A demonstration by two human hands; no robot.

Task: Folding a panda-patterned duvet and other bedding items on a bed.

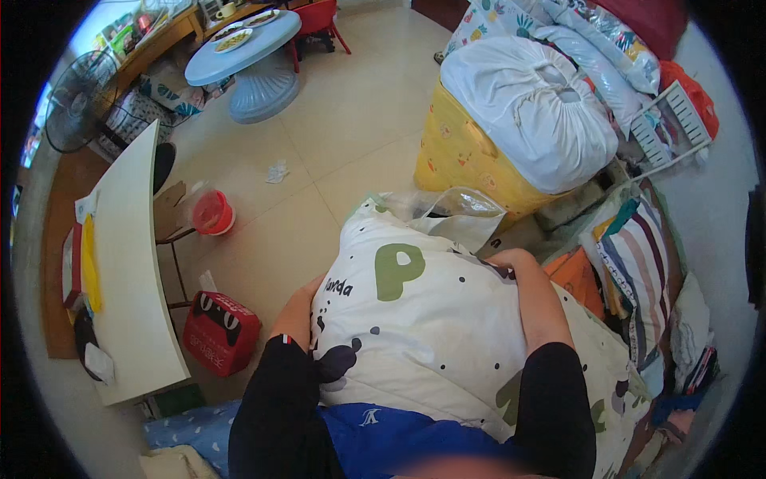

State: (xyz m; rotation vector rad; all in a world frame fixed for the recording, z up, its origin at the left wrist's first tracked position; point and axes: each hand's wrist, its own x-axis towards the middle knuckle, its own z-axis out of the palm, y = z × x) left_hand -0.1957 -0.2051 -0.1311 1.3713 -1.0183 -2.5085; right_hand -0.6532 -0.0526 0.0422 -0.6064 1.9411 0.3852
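Note:
A bulky white quilt or large cushion (431,323), printed with dark dots, a green letter and panda shapes, fills the space before my body. Around its left side reaches my left hand (313,288); the fingers disappear behind the fabric. My right hand (512,258) grips the far right edge of the quilt, its fingertips partly hidden by the folds. Just beyond that edge lies a clear plastic bag (464,206) with a white lower part. More of the same printed fabric spreads down to the right, beside my right arm.
A yellow storage bin (449,152) holds a stuffed white drawstring bag (520,102). Folded striped bedding (637,269) is piled at right. On the left stand a white table (128,281), a red box (221,332) and a red bucket (213,212). A round blue table (263,36) bears plates.

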